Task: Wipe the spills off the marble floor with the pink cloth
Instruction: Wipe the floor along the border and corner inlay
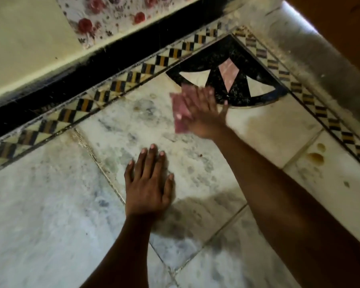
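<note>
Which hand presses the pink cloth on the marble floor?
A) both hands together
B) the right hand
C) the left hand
B: the right hand lies flat on the pink cloth, while the left hand rests bare on the marble floor.

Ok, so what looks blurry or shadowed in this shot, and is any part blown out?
Head view: the right hand and the pink cloth under it are smeared by motion blur; the left hand, flat on the marble floor, is sharper and casts a soft shadow towards the lower right; a bright strip at the top right is overexposed; the patterned border bows from wide-angle distortion.
</note>
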The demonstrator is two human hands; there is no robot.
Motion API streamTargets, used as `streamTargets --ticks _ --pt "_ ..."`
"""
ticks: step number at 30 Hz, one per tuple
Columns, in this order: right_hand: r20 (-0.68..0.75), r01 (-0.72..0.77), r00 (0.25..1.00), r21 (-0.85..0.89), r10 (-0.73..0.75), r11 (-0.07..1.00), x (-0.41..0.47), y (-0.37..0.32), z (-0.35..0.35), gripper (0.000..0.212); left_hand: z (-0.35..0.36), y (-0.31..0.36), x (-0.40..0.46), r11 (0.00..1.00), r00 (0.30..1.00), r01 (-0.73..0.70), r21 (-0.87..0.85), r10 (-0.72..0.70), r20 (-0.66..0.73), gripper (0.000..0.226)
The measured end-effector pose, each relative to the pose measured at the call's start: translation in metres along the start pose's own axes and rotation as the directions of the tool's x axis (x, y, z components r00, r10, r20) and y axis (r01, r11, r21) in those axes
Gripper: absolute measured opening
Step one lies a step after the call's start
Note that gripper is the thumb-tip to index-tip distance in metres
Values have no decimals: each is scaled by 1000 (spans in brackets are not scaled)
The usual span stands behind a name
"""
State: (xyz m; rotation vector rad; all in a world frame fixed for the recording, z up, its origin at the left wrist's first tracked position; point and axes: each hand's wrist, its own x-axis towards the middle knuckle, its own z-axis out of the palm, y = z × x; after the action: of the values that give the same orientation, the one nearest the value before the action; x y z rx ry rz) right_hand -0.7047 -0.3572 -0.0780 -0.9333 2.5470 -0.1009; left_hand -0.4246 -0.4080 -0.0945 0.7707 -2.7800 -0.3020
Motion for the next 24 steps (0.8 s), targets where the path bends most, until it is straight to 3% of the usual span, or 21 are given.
streamTargets --ticks 2,4,5,8,9,10,12,13,15,17,19,22,23,24 --pt "10 22 1000 -17 -22 1000 -62 25 23 81 -3 2 3 1000 1000 -6 18 5 14 72" --pt "-112 -133 985 6 133 991 -94 68 30 86 -5 0 2 1000 999 -9 26 8 37 73" --pt "-180 -260 946 77 270 963 -89 85 25 86 -5 0 2 1000 999 -10 26 9 44 73" --pt "-301 -559 702 329 645 761 -11 87 3 91 0 -2 2 999 999 -17 28 16 47 72" --pt "-302 -553 702 339 645 761 14 74 -7 90 3 -2 1 999 999 -18 30 17 30 72" --pt "-334 -495 753 282 568 822 32 56 -14 87 4 -2 1 999 1000 -21 41 21 14 72" --pt "-249 -270 927 80 281 960 35 23 -11 80 3 0 1 998 1000 -24 54 24 1 71" --pt "-189 -147 971 22 149 989 21 10 -1 77 2 -2 1 998 1000 -17 53 17 2 70" --pt "-137 -34 990 -32 29 999 -38 7 13 71 -2 1 1 999 1000 -4 44 3 17 70" --pt "-187 -99 978 -15 94 995 -94 34 33 71 -4 1 1 999 1000 -7 32 6 28 70" --pt "-187 -326 923 78 335 942 -110 74 36 77 -2 -1 1 1000 999 -22 12 21 32 71" --pt "-281 -575 714 287 641 766 -51 105 11 89 2 -3 0 1000 999 -26 15 25 22 70" --pt "-277 -590 679 346 680 730 -23 103 -1 90 4 -3 -2 1000 1000 -24 13 24 20 70" --pt "-244 -563 712 360 658 744 0 92 -13 86 5 -3 -2 1000 1000 -24 9 24 9 70"
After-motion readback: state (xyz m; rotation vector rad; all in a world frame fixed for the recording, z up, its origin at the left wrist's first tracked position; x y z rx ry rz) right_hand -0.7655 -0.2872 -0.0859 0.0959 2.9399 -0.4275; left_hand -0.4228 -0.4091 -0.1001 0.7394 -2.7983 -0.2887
